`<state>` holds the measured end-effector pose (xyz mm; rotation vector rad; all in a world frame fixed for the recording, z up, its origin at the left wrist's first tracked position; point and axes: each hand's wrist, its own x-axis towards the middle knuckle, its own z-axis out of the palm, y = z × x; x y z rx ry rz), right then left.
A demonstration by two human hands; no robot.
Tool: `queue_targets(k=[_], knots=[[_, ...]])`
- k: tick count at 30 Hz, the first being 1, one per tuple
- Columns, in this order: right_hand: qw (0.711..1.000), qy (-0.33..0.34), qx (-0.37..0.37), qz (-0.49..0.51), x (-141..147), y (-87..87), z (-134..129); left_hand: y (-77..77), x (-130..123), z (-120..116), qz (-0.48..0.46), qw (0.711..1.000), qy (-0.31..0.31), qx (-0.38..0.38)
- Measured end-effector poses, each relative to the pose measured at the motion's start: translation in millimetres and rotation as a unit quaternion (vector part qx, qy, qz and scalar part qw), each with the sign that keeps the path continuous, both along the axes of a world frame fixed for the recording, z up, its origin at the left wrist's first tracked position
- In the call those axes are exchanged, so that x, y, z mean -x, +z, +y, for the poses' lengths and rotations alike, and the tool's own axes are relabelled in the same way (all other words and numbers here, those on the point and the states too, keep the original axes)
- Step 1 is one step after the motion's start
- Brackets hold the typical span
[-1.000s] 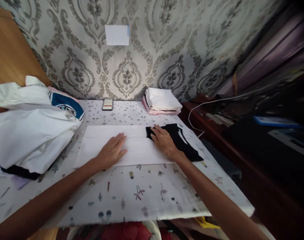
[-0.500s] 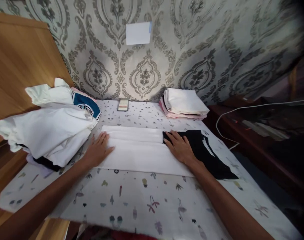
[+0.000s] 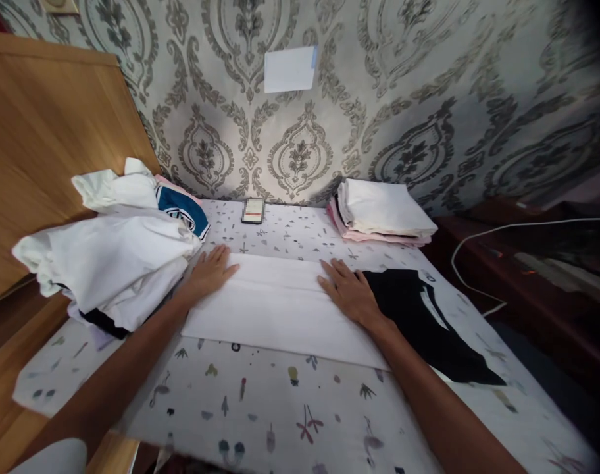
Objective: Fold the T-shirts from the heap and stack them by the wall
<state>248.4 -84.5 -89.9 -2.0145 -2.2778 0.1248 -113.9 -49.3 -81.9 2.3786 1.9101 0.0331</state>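
A white and black garment point(image 3: 280, 313), probably a shirt, lies folded into a long flat strip across the patterned sheet. Its black part point(image 3: 423, 316), with a neckline and a pale label area, is at the right end. My left hand point(image 3: 210, 273) rests palm down at the strip's far left corner, fingers spread. Flat on the white cloth beside the black part lies my right hand point(image 3: 348, 289), its fingers stretched out too. Neither hand grips anything.
Loose clothes point(image 3: 127, 257) are heaped at the left, by a wooden board point(image 3: 58, 131). At the back stand a phone-like device point(image 3: 253, 210) and a folded stack of clothes point(image 3: 389, 207). A white cable point(image 3: 458, 253) runs along the right over dark furniture. The patterned sheet point(image 3: 250, 408) covers the surface.
The view has turned slightly left. My right hand has shifted off the black-white border onto the white cloth. The strip's far fold looks flatter, and my left hand sits nearer its far corner.
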Motion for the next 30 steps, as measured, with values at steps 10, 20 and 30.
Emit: queue_targets(k=[10, 20, 30], knots=[[0.975, 0.199, -0.084, 0.044, 134, 46.2, -60, 21.3, 23, 38, -0.07, 0.997, 0.034, -0.012], [0.942, 0.337, -0.001, 0.002, 256, 59.6, -92, 49.1, 29, 53, -0.173, 0.978, 0.097, 0.07], [0.943, 0.092, 0.018, 0.319, 202, 72.9, -88, 94.6, -12, 49, -0.371, 0.919, 0.079, 0.106]])
